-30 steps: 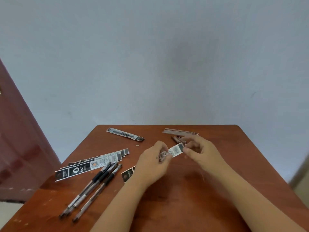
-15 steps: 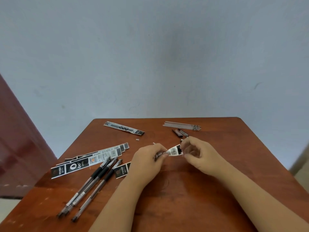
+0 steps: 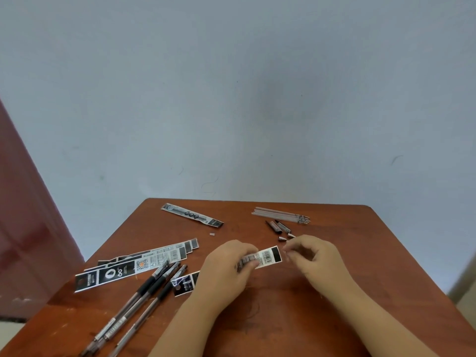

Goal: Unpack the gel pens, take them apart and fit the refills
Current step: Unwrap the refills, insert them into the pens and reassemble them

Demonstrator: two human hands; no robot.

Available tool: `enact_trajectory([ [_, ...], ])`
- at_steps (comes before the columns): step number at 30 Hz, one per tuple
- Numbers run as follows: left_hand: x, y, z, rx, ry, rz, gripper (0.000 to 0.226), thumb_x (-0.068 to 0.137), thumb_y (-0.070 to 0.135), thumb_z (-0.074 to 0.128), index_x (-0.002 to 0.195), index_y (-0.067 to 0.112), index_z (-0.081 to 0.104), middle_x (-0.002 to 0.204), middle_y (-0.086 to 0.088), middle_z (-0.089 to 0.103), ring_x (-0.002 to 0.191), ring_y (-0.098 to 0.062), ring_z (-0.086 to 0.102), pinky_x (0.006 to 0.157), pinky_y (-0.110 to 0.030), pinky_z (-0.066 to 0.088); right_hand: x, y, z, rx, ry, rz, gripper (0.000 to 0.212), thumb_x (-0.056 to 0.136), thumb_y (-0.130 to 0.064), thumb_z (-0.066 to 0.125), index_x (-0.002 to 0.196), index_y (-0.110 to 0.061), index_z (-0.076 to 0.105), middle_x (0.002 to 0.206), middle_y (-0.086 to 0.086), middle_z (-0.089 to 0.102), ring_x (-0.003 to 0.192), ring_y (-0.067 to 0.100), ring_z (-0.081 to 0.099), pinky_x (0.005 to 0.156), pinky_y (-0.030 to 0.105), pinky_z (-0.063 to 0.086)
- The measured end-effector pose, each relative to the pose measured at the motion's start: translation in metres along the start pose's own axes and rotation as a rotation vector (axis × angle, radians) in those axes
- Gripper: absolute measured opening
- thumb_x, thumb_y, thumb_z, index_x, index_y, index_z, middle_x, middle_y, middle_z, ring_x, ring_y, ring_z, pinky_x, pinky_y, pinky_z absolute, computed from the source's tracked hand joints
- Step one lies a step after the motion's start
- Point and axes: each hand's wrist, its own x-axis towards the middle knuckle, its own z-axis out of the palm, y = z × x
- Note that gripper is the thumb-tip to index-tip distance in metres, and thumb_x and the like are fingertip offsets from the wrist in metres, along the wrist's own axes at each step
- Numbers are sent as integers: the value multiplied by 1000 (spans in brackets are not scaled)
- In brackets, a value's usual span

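Observation:
My left hand [image 3: 226, 269] grips a black-and-white pen packet [image 3: 265, 256] with a barcode, held just above the middle of the wooden table [image 3: 296, 325]. My right hand [image 3: 313, 258] has its fingers curled and pinched together at the packet's right end. Three gel pens [image 3: 144, 297] with black grips lie side by side at the front left. A bundle of pale refills [image 3: 279, 215] lies at the back right. Small dark pen parts [image 3: 279, 227] sit just in front of the refills.
Several flattened packets [image 3: 136, 266] are piled left of the pens. One more packet [image 3: 192, 215] lies at the back. A dark packet piece [image 3: 184, 283] shows beside my left wrist. A tiny white scrap [image 3: 212, 234] lies behind my left hand. A red-brown door [image 3: 25, 228] stands at the left.
The packet, bent between both hands half a second ago, now lies straighter with more of its barcode end showing. My right hand has slid to the packet's very end.

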Motion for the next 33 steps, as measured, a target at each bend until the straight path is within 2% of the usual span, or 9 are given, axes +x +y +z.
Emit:
enact_trajectory([
  [3,0,-1,0,-34,25,-4,15,85,21,59,99,21,65,87,15,57,85,-1,49,75,-7,34,0,1,-1,-82,1,-44,45,76,6,57,60,-36,60,77,-18,58,72,4,57,66,5,42],
  [7,0,0,1,-65,3,27,23,77,30,55,92,18,69,78,26,50,81,2,48,73,-1,34,0,0,-1,-24,-86,-10,25,80,-2,58,73,-22,69,93,-19,54,80,14,58,67,5,42],
  [10,-1,-1,2,-71,-4,70,29,75,37,52,88,18,70,79,18,57,83,3,48,74,2,33,0,-4,-4,112,-145,73,29,81,-5,57,69,-31,63,97,-17,55,88,4,54,68,9,42],
  [14,-1,0,3,-100,-10,77,33,74,38,49,87,17,71,78,8,64,79,5,46,72,3,33,-1,-5,-7,250,-176,104,26,78,-4,63,63,-25,64,90,-10,58,78,2,58,69,13,44],
  [20,-1,0,2,-118,18,85,24,73,30,60,87,16,73,77,2,67,79,0,51,72,-3,39,-1,-4,-6,227,-325,134,19,80,-7,61,83,-22,71,93,-12,59,86,3,57,83,21,45],
  [24,-3,2,-2,-64,46,86,25,75,30,59,88,13,73,79,-1,69,83,-4,52,77,-5,37,-2,-10,-10,259,-215,137,15,78,-6,63,76,-17,71,86,-9,59,79,8,55,74,17,43],
  [27,-1,0,-8,-14,103,48,16,77,15,66,92,11,72,84,-3,68,75,0,50,70,-5,38,0,-13,-16,205,-115,115,21,76,-6,65,66,-24,67,82,-9,60,78,8,54,68,9,41],
  [29,-1,-2,-11,11,135,8,16,77,9,68,92,9,72,83,-5,68,73,-8,50,66,-10,36,1,-14,-22,192,-39,119,18,77,-6,64,67,-22,66,81,-7,60,79,6,54,67,6,41],
  [33,0,-3,-17,99,206,-70,15,78,8,67,93,7,71,81,-9,67,75,-20,54,64,-20,35,3,-13,-31,256,143,175,21,80,-8,61,66,-23,62,71,-5,59,64,4,51,64,17,41],
])
